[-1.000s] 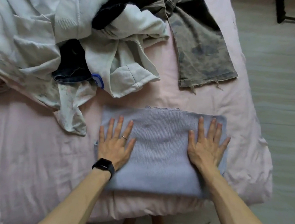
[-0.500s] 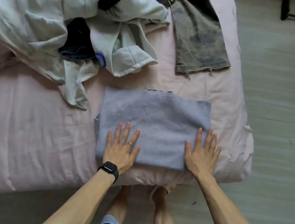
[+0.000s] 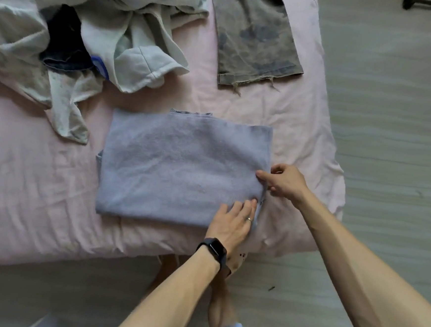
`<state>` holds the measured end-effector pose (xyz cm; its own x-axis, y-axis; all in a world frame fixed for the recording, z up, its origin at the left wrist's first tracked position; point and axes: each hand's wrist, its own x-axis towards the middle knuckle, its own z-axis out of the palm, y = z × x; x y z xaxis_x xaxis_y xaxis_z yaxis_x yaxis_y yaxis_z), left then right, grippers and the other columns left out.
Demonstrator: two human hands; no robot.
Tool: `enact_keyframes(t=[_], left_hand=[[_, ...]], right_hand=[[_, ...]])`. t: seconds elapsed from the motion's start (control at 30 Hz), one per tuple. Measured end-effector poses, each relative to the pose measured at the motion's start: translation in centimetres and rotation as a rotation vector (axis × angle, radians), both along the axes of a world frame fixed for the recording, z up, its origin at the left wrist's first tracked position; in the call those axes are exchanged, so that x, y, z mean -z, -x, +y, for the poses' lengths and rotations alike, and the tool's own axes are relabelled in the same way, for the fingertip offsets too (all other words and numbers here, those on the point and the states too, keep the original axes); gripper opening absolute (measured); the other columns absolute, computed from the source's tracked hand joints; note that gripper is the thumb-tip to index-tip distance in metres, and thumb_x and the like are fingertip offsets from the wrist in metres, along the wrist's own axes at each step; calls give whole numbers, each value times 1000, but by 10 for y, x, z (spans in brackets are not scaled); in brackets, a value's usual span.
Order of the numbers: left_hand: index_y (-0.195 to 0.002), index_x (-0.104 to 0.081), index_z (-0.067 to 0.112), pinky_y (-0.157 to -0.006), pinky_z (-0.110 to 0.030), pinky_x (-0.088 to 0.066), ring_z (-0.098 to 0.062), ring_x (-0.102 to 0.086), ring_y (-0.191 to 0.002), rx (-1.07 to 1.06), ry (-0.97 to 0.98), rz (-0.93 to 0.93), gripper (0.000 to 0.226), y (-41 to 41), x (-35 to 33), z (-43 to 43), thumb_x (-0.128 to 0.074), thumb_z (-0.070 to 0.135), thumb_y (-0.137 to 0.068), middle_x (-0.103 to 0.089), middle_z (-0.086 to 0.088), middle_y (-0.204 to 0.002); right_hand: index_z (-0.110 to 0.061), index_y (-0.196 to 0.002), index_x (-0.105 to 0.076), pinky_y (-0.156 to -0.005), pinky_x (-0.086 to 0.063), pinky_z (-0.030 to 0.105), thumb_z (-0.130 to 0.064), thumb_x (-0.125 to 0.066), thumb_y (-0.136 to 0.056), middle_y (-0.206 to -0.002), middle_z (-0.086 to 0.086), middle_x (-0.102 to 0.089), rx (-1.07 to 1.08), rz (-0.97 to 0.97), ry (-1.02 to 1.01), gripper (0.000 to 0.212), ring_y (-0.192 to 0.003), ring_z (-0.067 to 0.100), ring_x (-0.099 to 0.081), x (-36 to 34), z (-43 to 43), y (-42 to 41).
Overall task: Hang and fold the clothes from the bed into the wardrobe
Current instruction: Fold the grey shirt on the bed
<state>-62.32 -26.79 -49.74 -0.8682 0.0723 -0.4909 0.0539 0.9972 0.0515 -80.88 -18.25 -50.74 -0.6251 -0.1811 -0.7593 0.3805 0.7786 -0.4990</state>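
Observation:
A folded lilac knit sweater [image 3: 183, 168] lies flat on the pink bed [image 3: 39, 188] near its front edge. My left hand [image 3: 233, 221], with a ring and a black watch on the wrist, rests on the sweater's near right corner, fingertips at the right edge. My right hand [image 3: 284, 180] pinches the sweater's right edge, thumb on top and fingers curled beside it. A heap of unfolded clothes [image 3: 91, 24], white, pale and dark, lies at the back left of the bed.
Grey mottled trousers [image 3: 253, 34] lie spread at the back right of the bed. Pale wooden floor [image 3: 392, 125] runs along the bed's right side and front. My bare feet stand at the bed's front edge. A dark furniture leg shows at the top right.
Both hands were lying flat on the sweater, one on each side. The left hand has crossed to the right corner, and the right hand has moved off to pinch the right edge.

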Motion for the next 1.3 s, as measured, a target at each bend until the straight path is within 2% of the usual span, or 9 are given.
enact_keyframes(t=[0.17,0.27,0.33,0.43,0.63,0.77,0.9,1.13,1.3], left_hand=[[-123,-71,9,-55,-30,-47,-20,-61,-69,-7,-36,251,47,0,3,2,-34,19,-96,-68,-1,-86],[-113,-76,14,-47,-28,-48,-21,-62,-60,-9,-101,368,31,4,-2,-7,-63,24,-86,-69,1,-80],[-106,-76,15,-43,-30,-49,-24,-65,-57,-159,-231,375,35,0,-15,-14,-79,22,-73,-71,-1,-78],[-119,-70,12,-51,-38,-55,-34,-68,-67,-434,-377,300,36,-18,-41,-30,-64,20,-84,-75,-8,-96],[-142,-46,24,-77,-42,-44,-41,-62,-103,-1082,-424,220,41,-56,-81,-80,-43,27,-101,-69,-14,-115],[-145,-45,23,-83,-39,-44,-38,-61,-110,-1266,-444,256,43,-96,-88,-130,-42,24,-102,-68,-14,-122],[-144,-45,30,-87,-34,-44,-31,-57,-119,-1445,-527,162,41,-137,-74,-178,-38,28,-103,-61,-4,-135],[-135,-37,40,-76,-34,-44,-34,-62,-101,-1564,-662,52,34,-180,-31,-225,-40,32,-102,-65,-7,-119],[-145,-38,27,-91,-39,-44,-32,-53,-119,-1525,-563,173,48,-186,-19,-232,-45,28,-97,-50,-6,-136]], right_hand=[[-19,-88,-68,-58,-55,32,-46,-85,-71,-83,1,-75,-33,20,27,36,-61,11,-69,9,-2,1],[-18,-89,-69,-77,-59,41,-35,-83,-74,-90,4,-75,31,-1,86,26,-82,22,-72,2,0,-2],[-16,-84,-68,-59,-56,31,-26,-78,-76,-74,0,-71,112,-64,133,17,-60,15,-65,-8,-3,-4],[-13,-79,-59,-44,-43,22,-13,-69,-80,-49,-4,-54,185,-143,171,10,-35,10,-47,-34,-19,-6],[-16,-70,-52,-49,-52,29,-14,-66,-76,-59,6,-61,123,-20,252,15,-46,20,-61,-94,-114,-28],[-20,-70,-47,-67,-48,35,-28,-68,-71,-72,1,-66,-207,212,144,22,-77,26,-64,-111,-216,-69],[-18,-85,-49,-68,-37,31,-27,-63,-79,-76,1,-60,-415,265,77,18,-82,30,-59,-88,-291,-121],[-6,-92,-56,-67,-41,32,-30,-60,-87,-82,10,-66,-482,254,-91,24,-81,31,-61,-32,-350,-175],[-7,-96,-61,-58,-51,25,-19,-57,-100,-83,9,-68,67,-103,393,13,-67,19,-66,-42,-358,-177]])
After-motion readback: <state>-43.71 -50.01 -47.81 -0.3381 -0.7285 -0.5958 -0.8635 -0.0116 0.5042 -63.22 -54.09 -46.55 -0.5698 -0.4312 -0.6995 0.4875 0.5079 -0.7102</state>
